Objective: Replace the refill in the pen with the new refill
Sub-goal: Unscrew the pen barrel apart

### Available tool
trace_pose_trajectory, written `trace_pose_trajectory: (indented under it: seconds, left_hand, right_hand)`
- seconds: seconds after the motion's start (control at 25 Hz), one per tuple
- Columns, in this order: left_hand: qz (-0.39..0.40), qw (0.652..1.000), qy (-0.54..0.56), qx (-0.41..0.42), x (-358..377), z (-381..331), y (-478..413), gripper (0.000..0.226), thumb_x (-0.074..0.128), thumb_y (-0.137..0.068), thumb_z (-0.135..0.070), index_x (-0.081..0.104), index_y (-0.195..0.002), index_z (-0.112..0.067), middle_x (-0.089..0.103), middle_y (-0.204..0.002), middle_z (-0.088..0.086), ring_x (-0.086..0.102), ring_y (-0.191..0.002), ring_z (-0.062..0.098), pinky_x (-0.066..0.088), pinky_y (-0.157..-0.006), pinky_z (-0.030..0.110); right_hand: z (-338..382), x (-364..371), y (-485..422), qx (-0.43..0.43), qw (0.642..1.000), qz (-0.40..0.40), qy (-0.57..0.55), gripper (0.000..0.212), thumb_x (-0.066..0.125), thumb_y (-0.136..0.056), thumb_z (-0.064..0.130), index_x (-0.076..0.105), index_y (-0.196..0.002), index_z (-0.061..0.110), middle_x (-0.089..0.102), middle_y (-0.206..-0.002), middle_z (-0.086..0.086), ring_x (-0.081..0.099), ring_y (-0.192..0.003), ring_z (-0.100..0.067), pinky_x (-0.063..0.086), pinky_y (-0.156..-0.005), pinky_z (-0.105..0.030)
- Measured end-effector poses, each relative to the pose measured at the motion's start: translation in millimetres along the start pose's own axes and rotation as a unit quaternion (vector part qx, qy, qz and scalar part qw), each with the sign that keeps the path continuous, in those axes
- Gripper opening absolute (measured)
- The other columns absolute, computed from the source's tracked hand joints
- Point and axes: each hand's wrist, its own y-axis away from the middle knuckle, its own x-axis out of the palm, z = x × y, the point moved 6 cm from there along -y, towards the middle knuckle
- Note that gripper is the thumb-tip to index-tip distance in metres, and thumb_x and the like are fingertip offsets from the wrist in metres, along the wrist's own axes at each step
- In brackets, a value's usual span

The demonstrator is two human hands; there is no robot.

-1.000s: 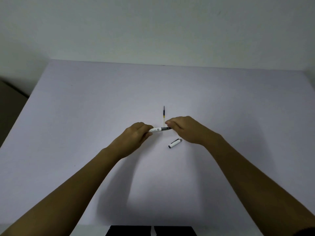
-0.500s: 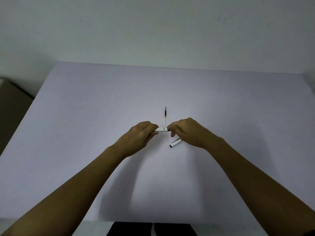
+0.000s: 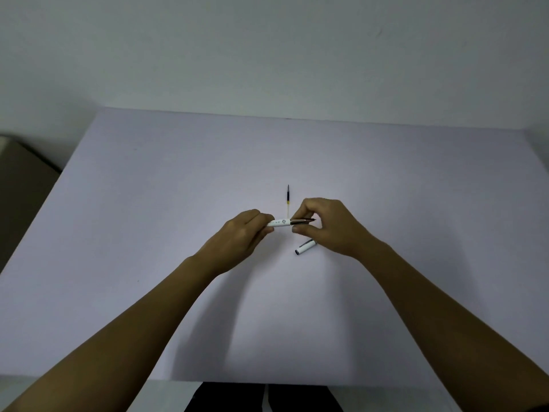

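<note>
The left hand (image 3: 243, 233) clamped the white pen (image 3: 279, 223), its small print too tiny to read. The right hand (image 3: 329, 226) pinched the dark front part (image 3: 301, 221), now pulled out more than before. The new refill (image 3: 288, 199) lay just behind the grip, the cap (image 3: 304, 247) just below, on the desk (image 3: 148, 233).

There is only one view, taken from the person's head, looking forward and down over both bare forearms onto the pale lilac flat tabletop (image 3: 148, 233), with the plain grey-white wall (image 3: 267, 55) closing the far side. It sits at arm's length from the two hands, which meet near the middle of the frame, and the wide lens bends the table's edges outward. With a single camera, no part of the scene is shared with another view.
</note>
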Motion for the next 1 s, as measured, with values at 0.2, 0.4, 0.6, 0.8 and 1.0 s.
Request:
trace_pose_trajectory:
  seconds: [0.2,0.4,0.6,0.8,1.0]
  left_hand:
    - [-0.011,0.999,-0.027,0.023,-3.4,-7.1,0.7,0.02,0.054,-0.089,-0.015,0.06,-0.097,0.002,0.06,-0.075,0.017,0.052,-0.061,0.028,0.036,-0.06,0.024]
    - [-0.019,0.999,-0.028,0.02,-5.3,-8.5,1.4,0.03,0.042,-0.091,-0.021,0.061,-0.098,0.001,0.059,-0.074,0.015,0.051,-0.062,0.026,0.037,-0.058,0.024]
    - [-0.021,1.0,-0.014,0.018,-5.2,-10.5,1.0,0.033,0.039,-0.092,-0.022,0.06,-0.098,0.002,0.058,-0.074,0.016,0.051,-0.061,0.028,0.042,-0.055,0.029]
    - [-0.023,1.0,-0.01,0.01,-6.0,-8.6,1.4,0.03,0.042,-0.091,-0.021,0.06,-0.098,0.002,0.058,-0.073,0.016,0.049,-0.061,0.027,0.041,-0.055,0.03]
    - [-0.033,0.999,0.0,-0.007,-5.9,-4.6,2.5,0.033,0.039,-0.092,-0.022,0.06,-0.096,0.002,0.057,-0.072,0.016,0.048,-0.06,0.027,0.038,-0.056,0.027]
  right_hand:
    - [-2.8,-1.1,1.1,0.034,0.999,0.014,0.01,0.023,0.052,-0.09,0.037,0.071,-0.081,0.027,0.065,-0.069,0.01,0.054,-0.056,-0.003,0.04,-0.055,-0.022]
    - [-1.9,-7.6,2.9,0.009,1.0,0.007,0.003,0.012,0.066,-0.081,0.036,0.066,-0.09,0.029,0.065,-0.084,0.012,0.058,-0.079,-0.001,0.043,-0.072,-0.016]
    - [-1.3,-7.5,4.3,-0.006,1.0,-0.001,-0.004,0.005,0.066,-0.083,0.026,0.069,-0.087,0.025,0.066,-0.079,0.012,0.059,-0.076,-0.001,0.042,-0.071,-0.013]
    - [-0.2,-11.2,2.9,0.018,0.999,-0.021,-0.021,0.018,0.058,-0.088,0.035,0.064,-0.073,0.044,0.067,-0.065,0.02,0.055,-0.057,-0.002,0.039,-0.053,-0.015]
    - [2.1,-13.5,3.4,0.017,0.998,-0.036,-0.058,0.01,0.071,-0.077,0.034,0.064,-0.083,0.037,0.069,-0.08,0.013,0.063,-0.084,0.0,0.047,-0.077,-0.018]
